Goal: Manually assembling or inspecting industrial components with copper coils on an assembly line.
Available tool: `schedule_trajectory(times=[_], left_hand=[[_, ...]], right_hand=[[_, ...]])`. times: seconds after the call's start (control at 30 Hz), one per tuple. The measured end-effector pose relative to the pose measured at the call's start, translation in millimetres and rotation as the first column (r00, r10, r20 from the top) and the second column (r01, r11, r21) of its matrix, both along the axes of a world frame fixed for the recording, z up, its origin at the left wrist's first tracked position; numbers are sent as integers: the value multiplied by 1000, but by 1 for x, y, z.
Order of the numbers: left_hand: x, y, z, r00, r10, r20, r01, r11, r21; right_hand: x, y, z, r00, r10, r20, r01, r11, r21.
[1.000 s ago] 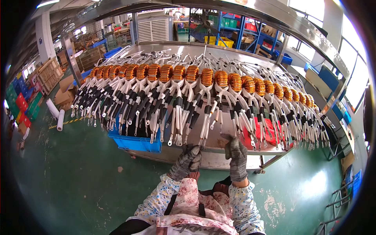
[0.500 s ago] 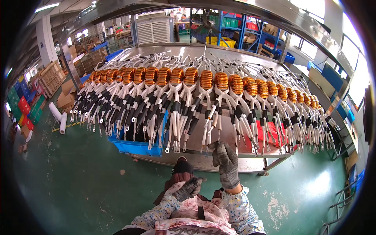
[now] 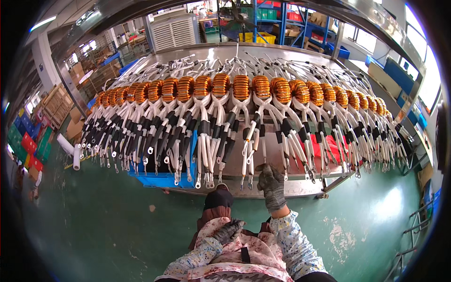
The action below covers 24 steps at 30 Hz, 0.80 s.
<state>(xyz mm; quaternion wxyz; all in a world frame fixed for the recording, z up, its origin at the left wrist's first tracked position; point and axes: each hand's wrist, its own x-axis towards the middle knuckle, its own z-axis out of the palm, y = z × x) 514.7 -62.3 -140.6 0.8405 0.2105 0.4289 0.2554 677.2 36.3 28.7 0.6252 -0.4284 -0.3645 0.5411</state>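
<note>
A long row of copper-wound ring coils lies across the metal table, their white wire leads hanging over the near edge. Many leads carry black sleeves and end in ring terminals. My right hand, in a grey glove, is raised at the table edge with fingers pinched on the lower end of a white wire lead; the fingers hide its tip. Gloved too, my left hand rests low in front of my apron with its fingers curled. Whatever it may hold is hidden.
A blue crate stands below the hanging leads on the left. Red material shows behind the leads on the right. The metal table has a lower shelf. White rolls stand on the green floor at left.
My view has shifted slightly, and the row of coils sits a little lower to the left. My right hand remains at the same lead. My left hand stays low by the apron.
</note>
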Motion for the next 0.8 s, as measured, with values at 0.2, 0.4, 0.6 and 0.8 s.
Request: schedule_trajectory(times=[0.2, 0.4, 0.6, 0.8], left_hand=[[7, -3, 62, 971, 24, -239, -2, 996, 92], [-34, 4, 22, 830, -59, 554, 115, 991, -67], [-17, -14, -61, 965, -140, -223, 232, 854, 465], [-13, -1, -65, 834, -295, 467, 79, 901, 427]], right_hand=[[-19, 0, 27, 994, -91, -60, 94, 995, 43], [-6, 28, -19, 454, -653, 606, 264, 749, 608], [5, 34, 10, 803, 346, -484, -304, 938, 167], [-1, 30, 8, 746, 319, -584, -267, 947, 176]])
